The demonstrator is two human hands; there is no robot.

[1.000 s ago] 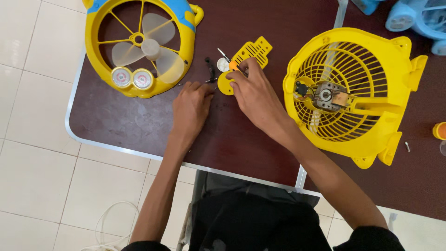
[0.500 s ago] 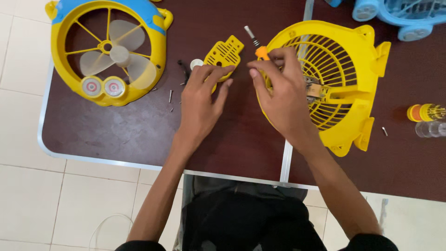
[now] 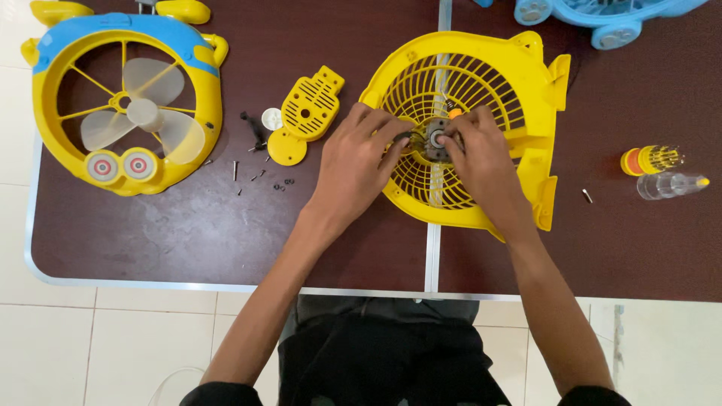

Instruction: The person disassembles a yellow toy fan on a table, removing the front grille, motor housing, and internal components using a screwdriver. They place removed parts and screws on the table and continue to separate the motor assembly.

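A yellow fan grille housing (image 3: 519, 83) lies flat on the dark brown table (image 3: 188, 240). At its centre sits a small metal motor (image 3: 435, 140). My left hand (image 3: 357, 162) rests on the grille's left side with its fingers touching the motor. My right hand (image 3: 481, 162) comes in from the right, fingers pinched at the same motor. A bit of orange shows just above my right fingers; what it belongs to is hidden.
A yellow and blue fan front (image 3: 124, 105) with a pale blade lies far left. A small yellow vented cover (image 3: 308, 109), a white disc (image 3: 271, 118), a black part (image 3: 252, 128) and several loose screws (image 3: 259, 177) lie between. A screwdriver bit set (image 3: 650, 159) and a clear case (image 3: 669, 185) sit right. A blue fan (image 3: 602, 15) is at the top.
Both hands have moved right, off the small yellow cover and onto the motor at the middle of the grille. The view has shifted, so everything sits further left in frame.
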